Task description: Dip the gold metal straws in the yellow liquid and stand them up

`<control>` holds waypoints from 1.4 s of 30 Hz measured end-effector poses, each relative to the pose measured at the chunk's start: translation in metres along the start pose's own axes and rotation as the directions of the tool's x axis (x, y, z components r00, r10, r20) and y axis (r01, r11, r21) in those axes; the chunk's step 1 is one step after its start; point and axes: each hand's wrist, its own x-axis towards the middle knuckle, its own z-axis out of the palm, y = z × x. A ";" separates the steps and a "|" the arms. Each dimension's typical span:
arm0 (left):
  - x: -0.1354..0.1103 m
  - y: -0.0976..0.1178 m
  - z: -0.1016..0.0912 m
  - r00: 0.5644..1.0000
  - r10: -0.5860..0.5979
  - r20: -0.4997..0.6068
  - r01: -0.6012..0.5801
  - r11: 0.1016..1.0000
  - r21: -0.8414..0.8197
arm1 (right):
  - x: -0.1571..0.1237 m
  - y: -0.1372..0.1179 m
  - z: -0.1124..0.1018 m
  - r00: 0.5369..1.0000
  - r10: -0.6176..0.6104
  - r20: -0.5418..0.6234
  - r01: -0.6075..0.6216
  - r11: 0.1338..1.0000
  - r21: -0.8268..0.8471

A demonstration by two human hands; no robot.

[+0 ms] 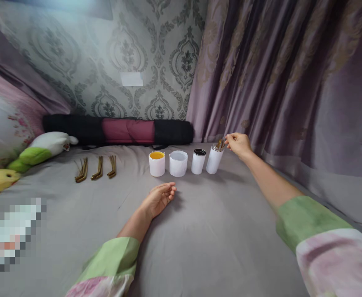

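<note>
Head view of a grey bed sheet (215, 239). Right hand (238, 144), reaching to the far right edge of the bed, pinches with its fingertips the tops of the gold sticks (220, 144) standing in the tall white cup (214, 161). This cup ends a row of four near the far edge. To its left stand the black-rimmed cup (198, 162), the wide white cup (178, 163) and the yellow-filled cup (156, 164), set close together. Left hand (160, 198) rests on the sheet in front of the row, fingers loosely spread, holding nothing. Three sets of bent gold straws (97, 168) lie toward the far left. A rolled mat (119, 130) lines the far edge, plush toys (43, 150) the left edge, and a curtain (276, 82) hangs just behind the right hand.
</note>
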 end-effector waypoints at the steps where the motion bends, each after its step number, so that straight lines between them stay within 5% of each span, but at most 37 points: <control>1: 0.000 0.000 0.000 1.000 0.000 0.002 0.000 1.000 -0.001 | -0.001 0.000 0.000 1.000 0.007 0.008 -0.007 1.000 0.004; 42: 0.002 -0.001 -0.003 1.000 -0.001 0.020 0.001 1.000 -0.004 | -0.006 0.008 0.003 0.995 0.093 0.046 -0.097 0.991 0.094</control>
